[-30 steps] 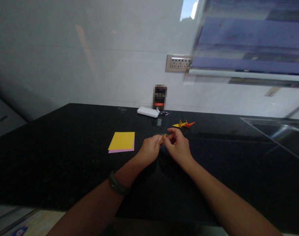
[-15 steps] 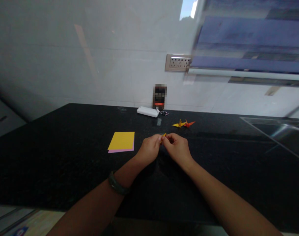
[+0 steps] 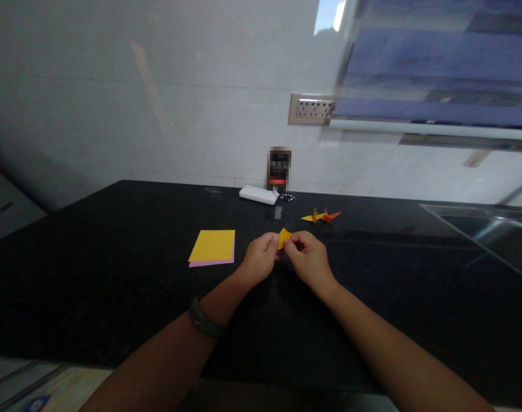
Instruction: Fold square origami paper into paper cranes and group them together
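Note:
Between my two hands is a small piece of folded yellow paper (image 3: 283, 237), held just above the dark counter. My left hand (image 3: 261, 258) pinches its left side, thumb on top. On the right side, the thumb and fingers of my right hand (image 3: 311, 257) are closed on it. The fingertips hide part of the paper. To the left lies a stack of square paper sheets (image 3: 213, 245), yellow on top with pink showing below. Behind my right hand stand a yellow paper crane (image 3: 314, 216) and an orange paper crane (image 3: 330, 216), touching or nearly so.
A long white object (image 3: 259, 195) with a beaded strap (image 3: 287, 197) lies near the wall on the dark counter (image 3: 93, 269). Behind it leans a blurred-out upright item (image 3: 279, 167). A sink (image 3: 492, 229) is at the right. A socket panel (image 3: 311, 109) is on the wall.
The folded yellow paper shows more of its face now, spread wider between the fingertips. My hands have barely shifted; everything else stays in place.

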Tool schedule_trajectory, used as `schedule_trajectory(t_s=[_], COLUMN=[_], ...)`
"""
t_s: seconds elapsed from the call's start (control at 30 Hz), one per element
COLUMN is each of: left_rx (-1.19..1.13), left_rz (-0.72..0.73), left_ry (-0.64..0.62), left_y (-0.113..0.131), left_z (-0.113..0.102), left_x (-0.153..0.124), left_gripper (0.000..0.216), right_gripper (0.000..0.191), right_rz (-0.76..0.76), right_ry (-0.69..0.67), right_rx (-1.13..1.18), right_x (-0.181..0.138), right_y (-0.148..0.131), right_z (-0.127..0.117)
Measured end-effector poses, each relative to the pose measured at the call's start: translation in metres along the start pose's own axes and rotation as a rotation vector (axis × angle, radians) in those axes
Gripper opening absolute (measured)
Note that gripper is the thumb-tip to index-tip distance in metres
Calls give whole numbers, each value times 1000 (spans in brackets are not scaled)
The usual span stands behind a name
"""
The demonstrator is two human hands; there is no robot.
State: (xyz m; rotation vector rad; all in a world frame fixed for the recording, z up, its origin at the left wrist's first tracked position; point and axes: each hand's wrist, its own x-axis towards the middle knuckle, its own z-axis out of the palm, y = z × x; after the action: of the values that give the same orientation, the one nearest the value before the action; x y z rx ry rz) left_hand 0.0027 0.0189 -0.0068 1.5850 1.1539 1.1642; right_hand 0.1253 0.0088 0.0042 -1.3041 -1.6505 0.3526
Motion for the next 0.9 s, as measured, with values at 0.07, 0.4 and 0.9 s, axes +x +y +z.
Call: schedule_trajectory(t_s=[0.07,0.4,0.9], left_rx=[-111,-361,-265], left_rz=[-60,-245,-251], left_ry=[-9,37,-66], left_y=[0,8,9], left_z=[1,-2,-7], left_x=[1,2,3], left_gripper=[25,17,17], right_gripper=[13,6,12], right_rz=[-43,-260,-470], right_ry=[14,-38,-175], right_rx=[6,-56,-268], right_x=[1,-1,11], right_y=[1,-5,12], right_z=[0,-3,-16])
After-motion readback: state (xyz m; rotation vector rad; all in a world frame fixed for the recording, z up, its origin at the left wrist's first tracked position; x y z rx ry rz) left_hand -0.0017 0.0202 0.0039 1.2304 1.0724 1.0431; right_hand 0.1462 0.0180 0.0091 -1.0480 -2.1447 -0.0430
